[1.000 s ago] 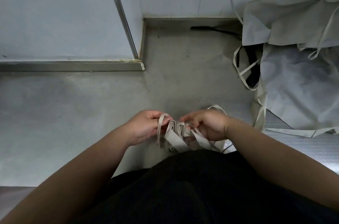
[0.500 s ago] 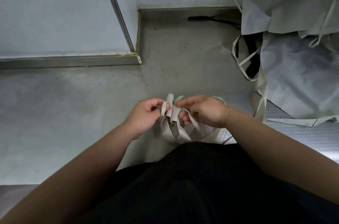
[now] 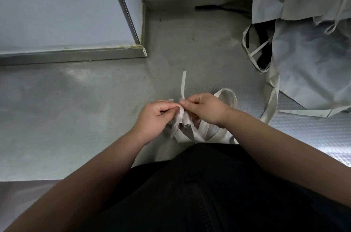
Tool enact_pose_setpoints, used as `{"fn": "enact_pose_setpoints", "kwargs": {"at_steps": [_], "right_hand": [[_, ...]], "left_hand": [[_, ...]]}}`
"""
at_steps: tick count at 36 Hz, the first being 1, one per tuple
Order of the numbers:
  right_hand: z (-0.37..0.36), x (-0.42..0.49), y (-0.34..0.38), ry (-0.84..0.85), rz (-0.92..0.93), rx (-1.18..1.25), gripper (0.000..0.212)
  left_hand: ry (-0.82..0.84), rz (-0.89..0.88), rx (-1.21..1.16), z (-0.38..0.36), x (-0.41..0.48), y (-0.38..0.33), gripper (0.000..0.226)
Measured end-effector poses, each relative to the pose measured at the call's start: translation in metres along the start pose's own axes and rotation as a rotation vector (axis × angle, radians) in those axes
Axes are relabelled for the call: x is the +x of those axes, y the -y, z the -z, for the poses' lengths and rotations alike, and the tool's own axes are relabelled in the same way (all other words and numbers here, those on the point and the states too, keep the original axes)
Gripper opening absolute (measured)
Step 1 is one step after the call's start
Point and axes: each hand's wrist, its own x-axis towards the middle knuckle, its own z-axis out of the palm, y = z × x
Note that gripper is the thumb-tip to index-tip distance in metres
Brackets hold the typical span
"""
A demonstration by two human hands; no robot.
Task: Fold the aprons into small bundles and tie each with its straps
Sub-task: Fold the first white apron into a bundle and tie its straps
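A small off-white apron bundle [image 3: 199,130] wrapped in its straps sits just above my lap, low in the middle of the view. My left hand [image 3: 157,116] pinches a strap at the bundle's left side. My right hand [image 3: 205,108] pinches another strap, whose free end [image 3: 183,83] sticks straight up between my hands. A strap loop [image 3: 230,97] curves out behind my right wrist. My hands hide most of the bundle.
Several unfolded grey-white aprons [image 3: 311,64] with loose straps are heaped at the right on the metal floor [image 3: 76,108]. A black object [image 3: 212,7] lies by the back wall. A wall corner with a metal skirting [image 3: 76,55] stands at the left.
Both hands have risen slightly with the bundle. A strap end now stands up above my right fingers, pulled out from the wraps.
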Motion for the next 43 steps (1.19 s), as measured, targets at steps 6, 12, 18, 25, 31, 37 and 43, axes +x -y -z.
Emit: {"fn": "enact_pose_setpoints", "kwargs": {"at_steps": [6, 12, 18, 25, 31, 37, 43], "right_hand": [[-0.006, -0.008, 0.001, -0.042, 0.041, 0.036, 0.039], [-0.012, -0.016, 0.003, -0.05, 0.076, -0.134, 0.035], [-0.015, -0.021, 0.003, -0.103, 0.125, -0.272, 0.031], [-0.013, -0.022, 0.008, -0.028, 0.106, -0.361, 0.03], [-0.015, -0.022, 0.006, -0.151, -0.024, -0.054, 0.045], [-0.026, -0.019, -0.006, -0.385, 0.046, -0.174, 0.031], [-0.021, -0.025, -0.002, -0.219, 0.268, -0.383, 0.026]], "left_hand": [[-0.032, -0.066, 0.135, 0.002, -0.004, 0.005, 0.028], [-0.131, -0.074, 0.14, -0.003, -0.011, 0.01, 0.028], [-0.08, 0.045, -0.103, -0.002, -0.012, 0.005, 0.03], [0.041, 0.072, -0.147, 0.002, -0.009, 0.003, 0.021], [0.04, 0.041, -0.107, -0.001, -0.007, 0.004, 0.014], [0.024, 0.019, -0.1, -0.005, -0.01, 0.004, 0.02], [-0.018, 0.03, -0.168, -0.007, -0.009, 0.004, 0.019]]}}
